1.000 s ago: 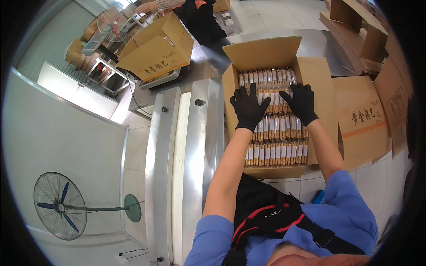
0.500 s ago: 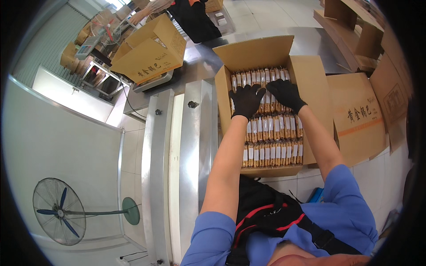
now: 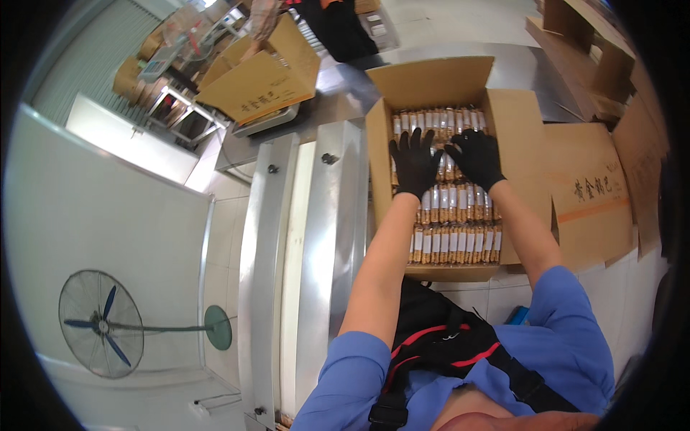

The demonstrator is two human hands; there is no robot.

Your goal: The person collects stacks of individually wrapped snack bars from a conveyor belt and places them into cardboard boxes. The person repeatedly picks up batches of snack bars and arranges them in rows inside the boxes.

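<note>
An open cardboard box (image 3: pixel 430 85) stands in front of me with its flaps folded outward. Rows of clear-wrapped golden snack packets (image 3: pixel 457 245), each with a white label strip, stand on edge inside it. My left hand (image 3: pixel 417 165), in a black glove, lies over the second row from the far side with its fingers spread. Beside it, my right hand (image 3: pixel 476 158), gloved the same, presses on that row, fingers apart and somewhat bent. Both hands hide part of the packets beneath them. Neither lifts a packet.
Flattened cardboard (image 3: pixel 586 183) leans to the right. A steel-edged bench (image 3: pixel 334 215) runs along my left. Beyond it, another printed carton (image 3: pixel 266 90) sits on a scale, with a person's hand (image 3: pixel 253 49) at its opening. A standing fan (image 3: pixel 100 325) is at lower left.
The view has shifted, so the scene sits slightly further right. My left fingers have straightened and spread over the packets; my right stays on the same row. The other person's hand has reached the far carton.
</note>
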